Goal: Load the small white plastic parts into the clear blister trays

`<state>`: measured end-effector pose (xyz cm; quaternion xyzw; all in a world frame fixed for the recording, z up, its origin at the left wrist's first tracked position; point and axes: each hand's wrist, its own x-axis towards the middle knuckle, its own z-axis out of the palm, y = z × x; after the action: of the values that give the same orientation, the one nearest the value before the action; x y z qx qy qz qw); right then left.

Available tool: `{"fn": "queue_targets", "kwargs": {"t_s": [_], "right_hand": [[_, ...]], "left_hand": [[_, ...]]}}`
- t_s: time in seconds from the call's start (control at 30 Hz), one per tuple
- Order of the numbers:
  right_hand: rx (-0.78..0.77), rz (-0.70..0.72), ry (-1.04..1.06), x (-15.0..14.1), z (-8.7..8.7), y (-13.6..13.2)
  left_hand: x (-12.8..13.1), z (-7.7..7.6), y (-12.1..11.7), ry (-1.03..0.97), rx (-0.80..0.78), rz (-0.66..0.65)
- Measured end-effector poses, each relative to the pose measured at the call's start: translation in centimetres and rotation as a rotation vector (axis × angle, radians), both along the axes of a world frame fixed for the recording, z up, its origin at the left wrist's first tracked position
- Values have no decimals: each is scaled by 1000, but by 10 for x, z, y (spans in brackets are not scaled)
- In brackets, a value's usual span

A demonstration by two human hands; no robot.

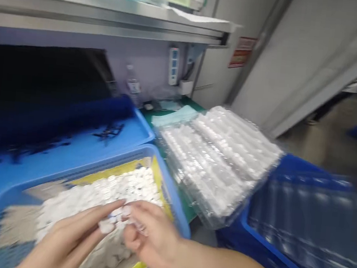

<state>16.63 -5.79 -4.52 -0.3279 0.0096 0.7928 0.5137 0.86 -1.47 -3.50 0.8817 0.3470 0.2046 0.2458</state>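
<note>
My left hand (74, 233) is closed, with a small white plastic piece (106, 227) between its fingertips. Close beside it, my right hand (152, 234) pinches another small white piece (126, 210); the fingers partly cover it, and blur hides its exact shape. Both hands hover over a blue basket (173, 192) lined with yellow and brown sheet. A heap of many similar white pieces (97, 193) fills much of this basket beneath the fingers.
Right of the basket lies a clear plastic tray (217, 159) packed with rows of white pieces. Farther right, a blue crate (269, 244) holds clear ribbed trays (309, 222). Behind, a blue bin (79, 145) contains small black parts. A metal shelf edge (107, 19) runs overhead.
</note>
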Motion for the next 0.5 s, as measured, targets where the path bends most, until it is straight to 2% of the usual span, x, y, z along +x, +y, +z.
{"fn": "queue_targets", "kwargs": {"t_s": [0.07,0.17,0.5], "right_hand": [[-25,-40,21,2,3,0],[-56,-27,38,5,6,-2],[-28,-23,22,6,12,-3]], "left_hand": [[-3,11,-2,3,-45,17],[3,19,0,7,-87,79],[7,22,-1,-16,-150,114]]}}
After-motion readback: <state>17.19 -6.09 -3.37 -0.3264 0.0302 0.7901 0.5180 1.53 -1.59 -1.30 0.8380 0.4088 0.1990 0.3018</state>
